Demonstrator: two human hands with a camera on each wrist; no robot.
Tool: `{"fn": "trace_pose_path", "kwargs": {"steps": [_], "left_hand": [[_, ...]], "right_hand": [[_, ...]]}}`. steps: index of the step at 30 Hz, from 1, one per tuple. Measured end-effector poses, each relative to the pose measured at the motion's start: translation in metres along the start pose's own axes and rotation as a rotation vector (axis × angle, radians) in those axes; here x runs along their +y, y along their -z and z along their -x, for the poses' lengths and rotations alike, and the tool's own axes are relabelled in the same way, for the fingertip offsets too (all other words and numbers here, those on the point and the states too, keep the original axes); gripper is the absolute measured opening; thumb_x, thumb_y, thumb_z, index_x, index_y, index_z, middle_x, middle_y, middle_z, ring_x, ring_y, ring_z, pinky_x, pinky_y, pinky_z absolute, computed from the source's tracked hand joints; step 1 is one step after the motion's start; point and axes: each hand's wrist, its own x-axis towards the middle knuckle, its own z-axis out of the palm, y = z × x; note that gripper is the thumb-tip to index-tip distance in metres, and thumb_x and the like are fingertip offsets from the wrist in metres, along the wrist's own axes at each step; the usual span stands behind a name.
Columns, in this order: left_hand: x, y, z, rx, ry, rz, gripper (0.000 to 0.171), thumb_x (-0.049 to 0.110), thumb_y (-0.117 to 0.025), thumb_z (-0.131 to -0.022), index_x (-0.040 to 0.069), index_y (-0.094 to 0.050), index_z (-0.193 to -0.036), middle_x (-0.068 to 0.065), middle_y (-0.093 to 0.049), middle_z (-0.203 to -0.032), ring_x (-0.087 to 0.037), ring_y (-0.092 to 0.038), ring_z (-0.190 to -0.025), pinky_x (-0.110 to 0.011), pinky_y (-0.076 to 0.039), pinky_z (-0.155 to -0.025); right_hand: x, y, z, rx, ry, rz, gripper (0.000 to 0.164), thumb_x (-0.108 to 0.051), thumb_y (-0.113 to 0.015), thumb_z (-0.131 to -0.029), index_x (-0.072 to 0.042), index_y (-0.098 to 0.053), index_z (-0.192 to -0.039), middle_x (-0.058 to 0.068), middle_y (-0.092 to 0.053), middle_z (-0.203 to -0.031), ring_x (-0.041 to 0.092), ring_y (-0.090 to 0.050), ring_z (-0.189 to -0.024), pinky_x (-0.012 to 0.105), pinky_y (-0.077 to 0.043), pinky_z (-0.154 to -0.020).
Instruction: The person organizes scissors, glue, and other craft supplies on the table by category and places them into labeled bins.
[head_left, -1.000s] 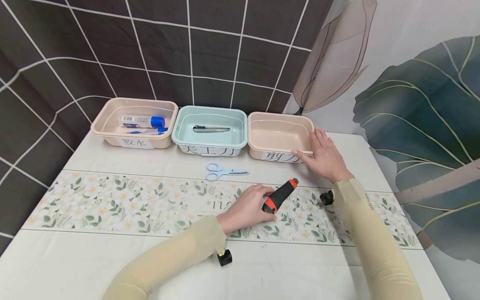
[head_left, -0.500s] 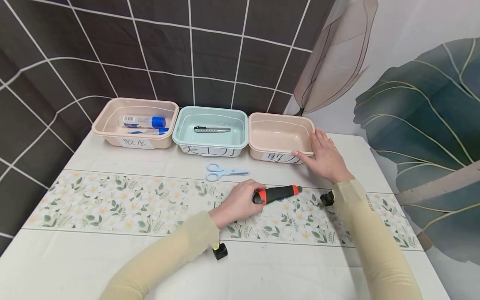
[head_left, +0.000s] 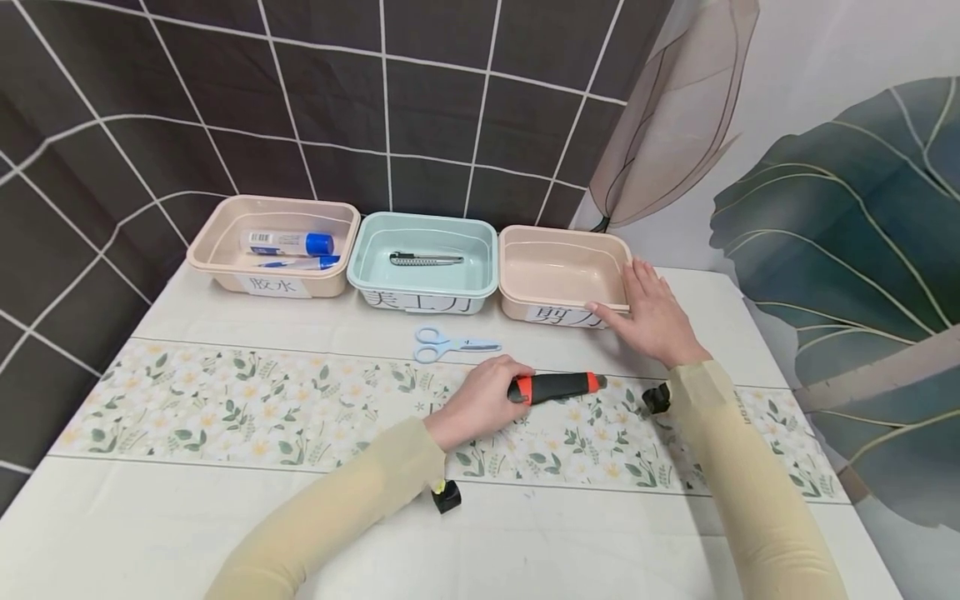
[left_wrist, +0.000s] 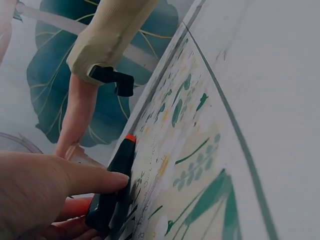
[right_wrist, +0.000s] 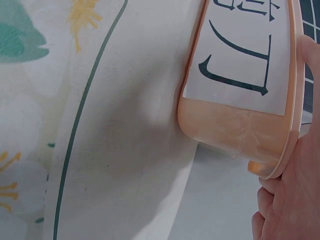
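My left hand (head_left: 483, 398) grips the rear end of a utility knife (head_left: 557, 387) with a black body and red ends. The knife lies nearly crosswise, low over the flowered strip, its tip to the right. In the left wrist view my thumb presses along the dark handle (left_wrist: 114, 172). My right hand (head_left: 660, 325) rests on the near right corner of the right pink bin (head_left: 566, 304), its thumb at the front rim and its fingers along the side. In the right wrist view the bin's labelled front (right_wrist: 235, 125) shows. Light blue scissors (head_left: 453, 344) lie before the bins.
A blue-green bin (head_left: 360, 283) in the middle holds a slim silver cutter (head_left: 426, 259). The left pink bin (head_left: 322, 287) holds a glue bottle (head_left: 277, 243) and a blue-capped tube (head_left: 300, 263). A dark gridded wall covering (head_left: 330, 92) rises behind them.
The utility knife has turned from a diagonal to nearly crosswise, and my left hand has shifted slightly left and away from me. My right hand stays at the bin.
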Motion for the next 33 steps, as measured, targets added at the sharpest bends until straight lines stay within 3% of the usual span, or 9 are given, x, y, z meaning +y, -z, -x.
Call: {"fn": "trace_pose_path", "kwargs": {"steps": [15,33], "left_hand": [[-0.0026,-0.0019,-0.0057,0.013,0.003,-0.001,0.055,0.019,-0.089,-0.080,0.007,-0.070,-0.130,-0.003,-0.065,-0.110,-0.013,-0.054,-0.088,-0.022,-0.047,-0.073],[-0.0054,0.0003,-0.0033,0.021,-0.017,-0.021,0.052,0.019,-0.086,-0.082,0.008,-0.070,-0.130,0.002,-0.060,-0.096,-0.015,-0.051,-0.082,-0.025,-0.044,-0.069]], "right_hand": [[0.0016,-0.0006,-0.0023,0.008,-0.002,0.000,0.105,-0.070,-0.045,-0.096,0.006,-0.009,-0.160,0.028,-0.007,-0.165,0.040,-0.004,-0.153,0.053,-0.001,-0.122],[0.0016,-0.0025,-0.0020,0.010,-0.008,-0.006,0.105,-0.070,-0.045,-0.096,0.005,-0.009,-0.160,0.028,-0.007,-0.165,0.039,-0.004,-0.153,0.053,-0.001,-0.122]]}}
